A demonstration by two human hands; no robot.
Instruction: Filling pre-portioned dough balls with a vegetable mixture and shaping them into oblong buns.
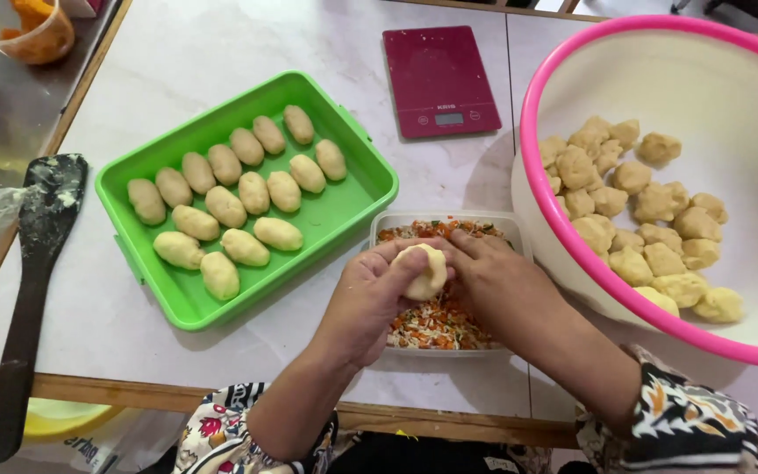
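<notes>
My left hand (368, 303) and my right hand (497, 281) meet over a clear plastic box (449, 219) of chopped orange and white vegetable filling. Together they pinch a pale dough piece (423, 270) between their fingertips. A green tray (344, 206) to the left holds several shaped oval dough pieces (225, 206) in three rows. On the right a big pink-rimmed basin (572, 254) holds several rough dough lumps (633, 211).
A dark red kitchen scale (440, 81) lies at the back of the marble table. A black spatula (32, 263) smeared with dough rests at the left edge. An orange-filled clear cup (24, 31) stands at the top left. A yellow bowl (46, 420) sits below the table edge.
</notes>
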